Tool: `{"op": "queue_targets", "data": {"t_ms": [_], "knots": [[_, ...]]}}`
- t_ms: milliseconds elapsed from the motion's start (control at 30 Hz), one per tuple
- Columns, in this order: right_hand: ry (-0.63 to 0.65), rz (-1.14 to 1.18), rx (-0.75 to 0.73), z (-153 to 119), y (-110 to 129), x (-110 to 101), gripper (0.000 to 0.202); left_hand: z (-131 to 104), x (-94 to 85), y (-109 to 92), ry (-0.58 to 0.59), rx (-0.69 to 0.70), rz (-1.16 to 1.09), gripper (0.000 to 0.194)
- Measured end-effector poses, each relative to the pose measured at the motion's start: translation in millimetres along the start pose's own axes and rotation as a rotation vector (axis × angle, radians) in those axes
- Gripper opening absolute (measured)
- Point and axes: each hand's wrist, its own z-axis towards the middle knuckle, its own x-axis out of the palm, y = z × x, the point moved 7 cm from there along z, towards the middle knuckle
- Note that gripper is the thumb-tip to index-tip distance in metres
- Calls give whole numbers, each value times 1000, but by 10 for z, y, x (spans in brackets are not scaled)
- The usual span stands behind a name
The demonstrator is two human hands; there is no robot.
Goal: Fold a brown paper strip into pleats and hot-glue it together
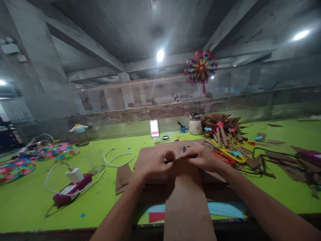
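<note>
A long strip of brown kraft paper (187, 204) runs from the stack on the table toward me and hangs over the front edge. At its far end, my left hand (159, 160) pinches the paper's left side with thumb and fingers. My right hand (200, 157) grips the same end from the right, thumb below and fingers curled over. The paper between the fingertips looks folded or rolled, though the fingers partly hide it. Beneath both hands lie more brown paper sheets (145, 159). Light blue paper (225, 209) and a red piece (156, 217) stick out beside the strip.
Red-handled scissors (224, 156) and yellow-handled ones (239, 157) lie right, by brown paper crafts (220, 125) and dark cords. A purple power strip (72, 190) with a white charger (74, 174) and cable is left. A phone (154, 128) and a flask (195, 124) stand behind.
</note>
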Motion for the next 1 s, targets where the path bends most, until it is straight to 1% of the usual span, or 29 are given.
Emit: {"op": "queue_targets", "data": {"t_ms": [133, 200, 300, 367, 467, 600, 700, 800, 900, 967, 1000], "knots": [[32, -135, -152, -2, 134, 52, 21, 37, 151, 5, 74, 66, -134, 28], [36, -194, -175, -6, 145, 55, 22, 49, 214, 37, 132, 77, -169, 30], [38, -252, -200, -19, 158, 43, 22, 61, 252, 96, 197, 34, -217, 40], [43, -261, -215, -30, 177, 33, 22, 71, 242, 97, 203, 21, -251, 43], [31, -238, -213, -42, 195, 3, 21, 85, 239, 51, 209, 28, -384, 40], [-10, -184, -204, -47, 176, -37, 21, 87, 279, 65, 221, -53, -575, 37], [-15, -168, -204, -37, 160, -28, 20, 84, 297, 74, 221, -82, -642, 34], [-9, -149, -184, -20, 159, -23, 20, 79, 303, 58, 233, -73, -629, 33], [45, -138, -141, -15, 148, -32, 22, 79, 296, 47, 220, -54, -562, 32], [77, -136, -89, -23, 113, -70, 29, 85, 284, 58, 185, -41, -479, 31], [97, -134, -59, -30, 90, -90, 35, 89, 281, 64, 166, -32, -427, 31]]}}
